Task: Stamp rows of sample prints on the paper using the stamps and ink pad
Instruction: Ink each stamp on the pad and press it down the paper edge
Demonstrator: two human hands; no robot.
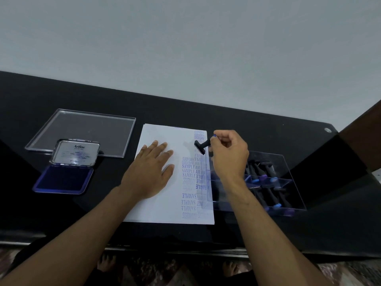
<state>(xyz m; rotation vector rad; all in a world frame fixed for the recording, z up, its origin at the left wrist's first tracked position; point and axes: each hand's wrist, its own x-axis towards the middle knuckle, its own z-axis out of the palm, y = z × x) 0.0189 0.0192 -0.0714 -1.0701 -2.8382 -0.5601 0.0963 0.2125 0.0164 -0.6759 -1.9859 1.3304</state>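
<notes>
- The black table (268,141) carries everything; it lies under both hands.
- The paper (156,211) is thin and light, so I judge it will slide or curl easily. The left hand (149,172) rests flat on it with straight fingers, to the left of the grip, holding it down.
- The clear tray (288,162) with more stamps stands just to the right of the grip, partly behind the wrist.
- The ink pad (64,179) lies open, well to the left of the grip, past the left hand.
- The right hand (228,153) pinches the stamp (201,146) by its handle end, fingers curled round it.
- The stamp is small, stiff and light. Its flat face points left of the fingers, tilted above the paper's right edge, among the blue prints (190,172). I think the handle is the right place to hold, because the face is inky.
</notes>
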